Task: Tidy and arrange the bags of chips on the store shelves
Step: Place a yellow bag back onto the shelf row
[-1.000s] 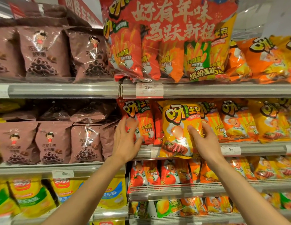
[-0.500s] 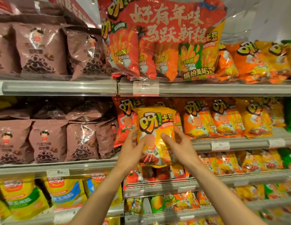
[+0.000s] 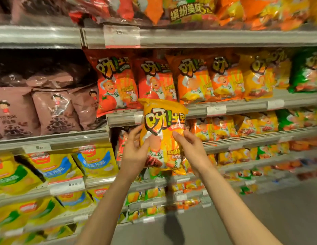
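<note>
From the head camera, both hands hold one yellow chip bag (image 3: 163, 133) upright in the air in front of the shelving, clear of every shelf. The left hand (image 3: 134, 152) grips its left edge, thumb across the front; the right hand (image 3: 187, 147) grips its right edge the same way, fingers curled behind. Just above and behind the grip, on the middle shelf (image 3: 242, 105), the front row stands in fair order: red tomato bags (image 3: 115, 85) up and to the left of the grip, orange bags (image 3: 193, 80) above and to the right, then more yellow bags (image 3: 258, 75) farther right and a green bag (image 3: 306, 71) at the far end. Left of the grip, brown snack bags (image 3: 55, 110) stand on their own shelf; below them lie yellow-and-blue bags (image 3: 94, 160). Judging by colour, the held bag belongs with the yellow ones up to the right, so this sorting step looks half done: bag taken in hand, not yet placed. The lower shelves beneath the grip are blurred, and I cannot tell how tidy they are.
</note>
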Tool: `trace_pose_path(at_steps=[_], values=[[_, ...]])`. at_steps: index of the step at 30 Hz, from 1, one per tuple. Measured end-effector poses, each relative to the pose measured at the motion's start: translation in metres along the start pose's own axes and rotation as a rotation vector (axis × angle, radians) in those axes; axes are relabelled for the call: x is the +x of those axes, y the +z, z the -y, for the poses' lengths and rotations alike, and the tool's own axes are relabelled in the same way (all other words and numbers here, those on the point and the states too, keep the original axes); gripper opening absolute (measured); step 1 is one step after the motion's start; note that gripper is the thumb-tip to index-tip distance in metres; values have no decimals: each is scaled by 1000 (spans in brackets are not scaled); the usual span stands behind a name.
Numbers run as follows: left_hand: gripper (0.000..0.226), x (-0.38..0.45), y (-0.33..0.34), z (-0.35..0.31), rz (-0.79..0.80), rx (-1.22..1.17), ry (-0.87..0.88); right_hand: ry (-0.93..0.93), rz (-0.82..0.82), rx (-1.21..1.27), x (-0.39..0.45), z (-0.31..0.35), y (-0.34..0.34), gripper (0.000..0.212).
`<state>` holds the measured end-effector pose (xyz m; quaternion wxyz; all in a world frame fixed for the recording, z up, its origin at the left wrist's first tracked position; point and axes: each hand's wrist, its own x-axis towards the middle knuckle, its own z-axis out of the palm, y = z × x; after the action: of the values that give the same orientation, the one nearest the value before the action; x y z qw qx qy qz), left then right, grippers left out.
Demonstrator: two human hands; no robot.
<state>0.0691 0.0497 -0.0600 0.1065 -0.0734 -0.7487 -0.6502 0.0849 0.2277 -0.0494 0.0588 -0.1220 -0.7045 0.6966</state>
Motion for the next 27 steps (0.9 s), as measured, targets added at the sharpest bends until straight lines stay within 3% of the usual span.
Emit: trace_pose_path(at_steps=[8,11,15,17,21,25,27], values=[[36,-38,148,-21,-7,34,-59,65,-43,90,3,-21,-146,45],[37,-45,223,-46,73,-27,-57,40,-105,99,13,-22,-220,48],[39,-36,310,-61,145,-40,-32,21,-181,62,29,-16,-309,81],[46,-28,346,-73,166,-31,-17,-1,-194,42,38,-6,-347,81],[42,-6,405,-96,242,-8,14,-32,-201,23,59,18,-405,60],[47,24,462,-106,291,35,44,-81,-267,-76,98,34,-453,83],[49,39,489,-110,299,16,27,-104,-259,-113,118,44,-476,69]])
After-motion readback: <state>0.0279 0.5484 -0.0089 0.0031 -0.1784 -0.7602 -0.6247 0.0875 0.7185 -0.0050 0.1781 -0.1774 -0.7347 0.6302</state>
